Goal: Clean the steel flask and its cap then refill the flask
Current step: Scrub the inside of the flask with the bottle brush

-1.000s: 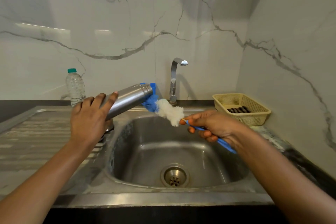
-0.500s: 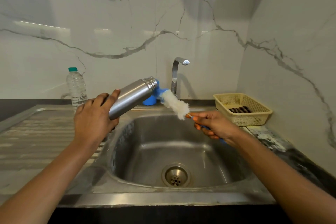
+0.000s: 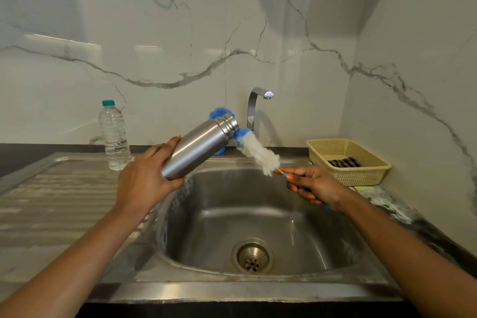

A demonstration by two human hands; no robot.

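The left hand (image 3: 144, 181) grips the flask (image 3: 198, 148), tilted above the sink (image 3: 232, 289). The right hand (image 3: 313, 186) pinches the brush (image 3: 258, 153) by its handle, blue tip at the mouth. Best now: line it up straight, push deep, twist against the walls.

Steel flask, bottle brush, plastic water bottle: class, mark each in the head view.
Steel flask (image 3: 200, 147), head view, mid body.
Bottle brush (image 3: 259, 153), head view, white fluffy head.
Plastic water bottle (image 3: 114, 137), head view, clear midsection.

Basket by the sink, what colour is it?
The basket is pale yellow, clearest in the head view.
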